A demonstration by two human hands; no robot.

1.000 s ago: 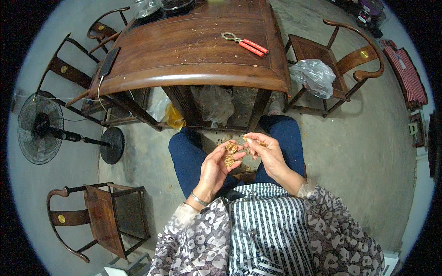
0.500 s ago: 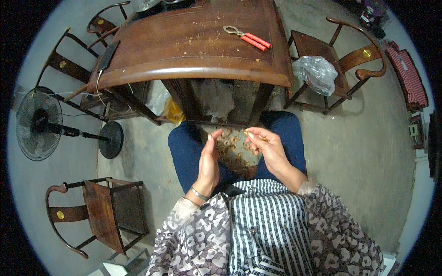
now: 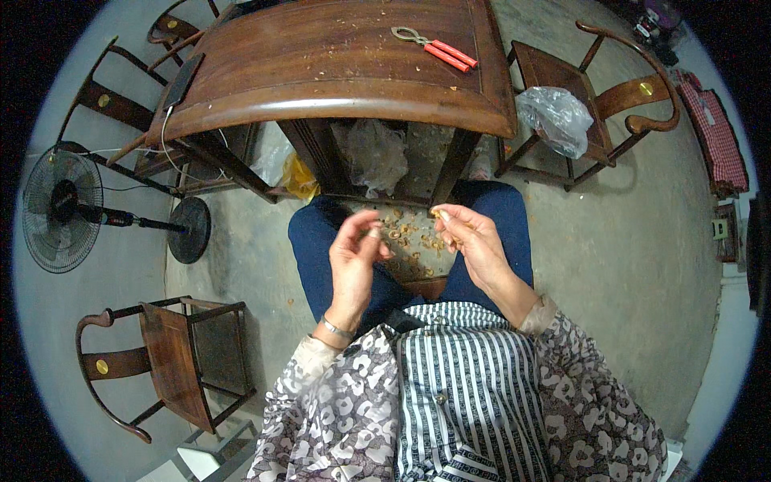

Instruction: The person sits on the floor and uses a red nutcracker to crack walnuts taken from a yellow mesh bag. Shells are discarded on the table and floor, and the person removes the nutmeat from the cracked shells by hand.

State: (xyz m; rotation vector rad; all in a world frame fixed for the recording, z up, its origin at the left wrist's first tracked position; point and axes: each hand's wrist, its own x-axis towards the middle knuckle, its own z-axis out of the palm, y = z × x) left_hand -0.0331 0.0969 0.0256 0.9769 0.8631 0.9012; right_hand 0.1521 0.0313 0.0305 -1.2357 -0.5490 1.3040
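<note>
Above my lap, my right hand pinches a small yellowish-brown nut piece between thumb and fingertips; its exact kind is too small to tell. My left hand is raised opposite it, apart from the piece, with the fingers bent and spread and nothing visible in them. Its fingertips are slightly blurred. Below, between my knees, broken shell bits lie scattered on the floor. Plier-like nutcrackers with red handles rest on the wooden table ahead, out of reach of both hands' present place.
At the right, a clear plastic bag sits on a wooden chair. A standing fan and another chair are at the left. Yellow and clear bags lie under the table. A black device with a white cable sits on the table's left edge.
My left hand has turned, its fingers going from straight and together to bent and spread. My right hand keeps its pinch on the nut piece. The view has shifted slightly.
</note>
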